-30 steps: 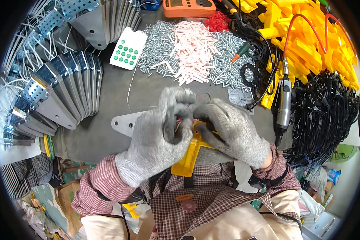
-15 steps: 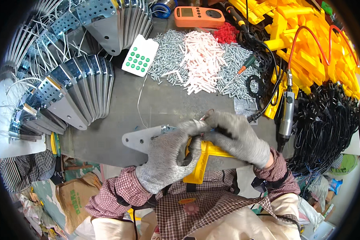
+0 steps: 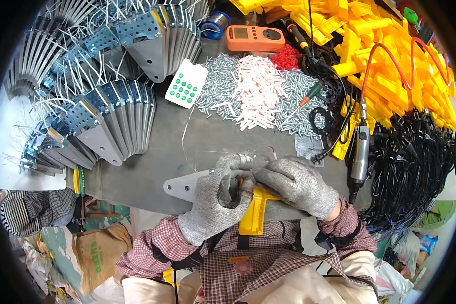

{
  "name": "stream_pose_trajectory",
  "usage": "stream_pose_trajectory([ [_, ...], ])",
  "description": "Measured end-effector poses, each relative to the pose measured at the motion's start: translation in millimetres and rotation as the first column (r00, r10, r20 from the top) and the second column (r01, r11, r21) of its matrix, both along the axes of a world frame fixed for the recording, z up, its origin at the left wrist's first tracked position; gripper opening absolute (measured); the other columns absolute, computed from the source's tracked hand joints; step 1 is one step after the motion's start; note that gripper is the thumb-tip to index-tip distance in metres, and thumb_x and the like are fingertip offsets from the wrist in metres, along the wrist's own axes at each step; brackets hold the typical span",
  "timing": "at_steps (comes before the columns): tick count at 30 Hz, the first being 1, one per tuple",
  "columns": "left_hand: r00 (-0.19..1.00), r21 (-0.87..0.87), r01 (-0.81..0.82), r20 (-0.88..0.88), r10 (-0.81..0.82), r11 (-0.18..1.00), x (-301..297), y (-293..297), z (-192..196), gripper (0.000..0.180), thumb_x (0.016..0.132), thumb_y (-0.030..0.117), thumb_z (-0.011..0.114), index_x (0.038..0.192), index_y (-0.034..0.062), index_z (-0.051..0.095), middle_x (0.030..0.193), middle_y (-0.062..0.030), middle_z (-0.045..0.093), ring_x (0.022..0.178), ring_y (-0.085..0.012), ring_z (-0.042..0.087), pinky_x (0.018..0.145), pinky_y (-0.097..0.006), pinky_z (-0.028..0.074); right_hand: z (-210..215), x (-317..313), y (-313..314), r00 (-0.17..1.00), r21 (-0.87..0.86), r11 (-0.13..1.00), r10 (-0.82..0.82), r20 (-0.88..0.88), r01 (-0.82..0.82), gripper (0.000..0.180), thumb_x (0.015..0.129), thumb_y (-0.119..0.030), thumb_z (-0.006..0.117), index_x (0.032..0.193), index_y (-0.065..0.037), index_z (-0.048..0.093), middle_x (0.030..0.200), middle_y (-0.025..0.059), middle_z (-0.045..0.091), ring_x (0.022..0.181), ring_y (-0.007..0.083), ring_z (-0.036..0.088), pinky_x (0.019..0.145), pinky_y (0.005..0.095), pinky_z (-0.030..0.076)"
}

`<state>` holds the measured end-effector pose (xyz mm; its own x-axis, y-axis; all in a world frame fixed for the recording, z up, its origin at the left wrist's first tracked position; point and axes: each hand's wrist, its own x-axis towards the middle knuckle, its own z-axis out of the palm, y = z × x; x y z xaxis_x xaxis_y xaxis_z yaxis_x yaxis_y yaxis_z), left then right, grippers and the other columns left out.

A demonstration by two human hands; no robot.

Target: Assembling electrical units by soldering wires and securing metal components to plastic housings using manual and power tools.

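Observation:
Both hands wear grey knit gloves and meet above the near edge of the bench. My left hand (image 3: 215, 197) is closed, thumb and fingertips pinched together on something small that the gloves hide. Against its fingertips my right hand (image 3: 296, 185) is closed too, its fingers bent, and what they grip is not visible. A thin wire (image 3: 264, 148) loops up just beyond the fingertips. Beneath the hands lies a yellow plastic part (image 3: 253, 215), partly covered by them. A grey metal plate with holes (image 3: 180, 187) sticks out to the left from under my left hand.
White plastic block with green dots (image 3: 186, 83), heaped screws (image 3: 220, 83), pale pink sleeves (image 3: 258, 91), an orange meter (image 3: 255, 38) and a solder spool (image 3: 216, 24) lie beyond. Stacked metal brackets (image 3: 116, 121) stand left; a power screwdriver (image 3: 360, 157), yellow parts (image 3: 385, 66) and black cables (image 3: 405, 172) right.
The whole view has shifted, so the bench things sit slightly lower. My right hand's fingers have drawn down and curled more, leaving the thin wire loop in plainer sight.

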<state>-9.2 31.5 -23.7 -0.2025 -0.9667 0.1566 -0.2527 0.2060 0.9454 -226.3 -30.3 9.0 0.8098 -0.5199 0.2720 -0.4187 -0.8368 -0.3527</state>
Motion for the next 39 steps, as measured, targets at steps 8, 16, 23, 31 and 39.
stream_pose_trajectory([
  [8, 0.849, -0.125, 0.109, 0.528, -0.027, 0.986, 13, -4, 48, 0.039, 0.088, -0.004, 0.063, 0.126, 0.0031, 0.056, 0.122, -0.0152, 0.060, 0.107, -0.0242, 0.065, 0.092, -0.039, 0.053, -12, 2, 6, 0.989, 0.061, 0.993, -0.103, 0.105, 0.097, 0.031, 0.081, -0.015, 0.076, 0.111, -0.010, 0.066, 0.104, 0.0104, 0.066, 0.089, 0.0321, 0.066, 0.080, 0.0436, 0.052],
  [16, 0.178, 0.072, 0.560, 0.962, -0.205, 0.826, 107, -58, 61, 0.035, 0.082, 0.009, 0.065, 0.117, 0.0095, 0.063, 0.106, -0.0109, 0.062, 0.108, -0.0302, 0.059, 0.103, -0.043, 0.044, 51, -29, -71, 0.883, 0.202, 0.879, -0.458, 0.102, 0.433, 0.036, 0.092, -0.017, 0.065, 0.123, 0.002, 0.061, 0.112, 0.0207, 0.061, 0.105, 0.0390, 0.063, 0.089, 0.0422, 0.050],
  [23, 0.541, -0.204, 0.430, 0.838, -0.070, 0.880, 108, -71, 82, 0.031, 0.076, 0.005, 0.067, 0.107, 0.0099, 0.066, 0.100, -0.0124, 0.059, 0.101, -0.0352, 0.057, 0.093, -0.045, 0.048, 56, -28, -155, 0.733, -0.014, 0.748, -0.654, -0.185, 0.664, 0.037, 0.094, -0.029, 0.062, 0.113, 0.002, 0.058, 0.097, 0.0301, 0.069, 0.099, 0.0464, 0.067, 0.085, 0.0532, 0.053],
  [31, 0.822, -0.238, 0.359, 0.539, -0.185, 0.902, 110, -60, 73, 0.019, 0.081, 0.003, 0.068, 0.099, 0.0085, 0.069, 0.094, -0.0088, 0.062, 0.095, -0.0296, 0.061, 0.091, -0.044, 0.048, 10, -31, -126, 0.765, 0.112, 0.795, -0.604, 0.224, 0.596, 0.059, 0.092, -0.026, 0.066, 0.140, 0.001, 0.047, 0.112, 0.0283, 0.067, 0.107, 0.0371, 0.068, 0.087, 0.0409, 0.053],
  [39, 0.953, -0.046, 0.288, 0.110, -0.282, 0.957, 69, -75, 64, 0.008, 0.093, 0.002, 0.057, 0.100, -0.0008, 0.061, 0.095, -0.0108, 0.065, 0.089, -0.0184, 0.064, 0.083, -0.034, 0.052, 27, -10, -245, 0.681, 0.358, 0.753, -0.655, 0.327, 0.552, 0.061, 0.087, -0.026, 0.069, 0.140, -0.001, 0.052, 0.120, 0.0187, 0.068, 0.111, 0.0291, 0.064, 0.096, 0.0338, 0.050],
])
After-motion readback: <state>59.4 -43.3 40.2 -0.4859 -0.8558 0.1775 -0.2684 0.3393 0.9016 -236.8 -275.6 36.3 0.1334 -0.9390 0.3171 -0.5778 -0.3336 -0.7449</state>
